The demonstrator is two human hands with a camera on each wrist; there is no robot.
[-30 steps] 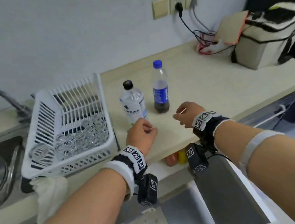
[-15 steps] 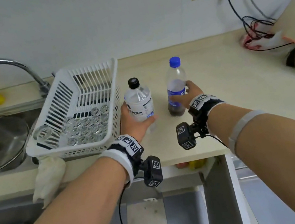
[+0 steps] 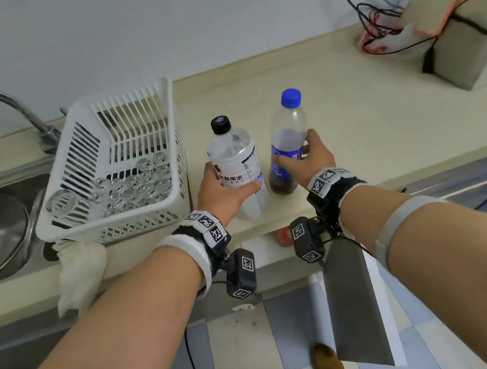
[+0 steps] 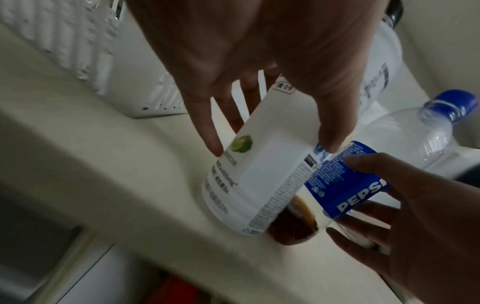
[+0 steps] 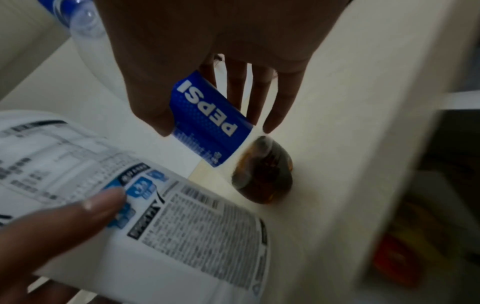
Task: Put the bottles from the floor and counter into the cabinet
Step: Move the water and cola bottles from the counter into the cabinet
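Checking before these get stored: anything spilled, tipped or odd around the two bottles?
No spill shows. The blue-capped Pepsi bottle holds only a little dark cola at its base. It and the black-capped white-labelled bottle lean slightly, one in each hand.

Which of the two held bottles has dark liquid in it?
The blue-capped Pepsi bottle in the right hand; the black-capped white-label bottle looks clear.

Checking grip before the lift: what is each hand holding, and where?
Left hand grips the white-labelled bottle around its label. Right hand grips the Pepsi bottle around its blue label.
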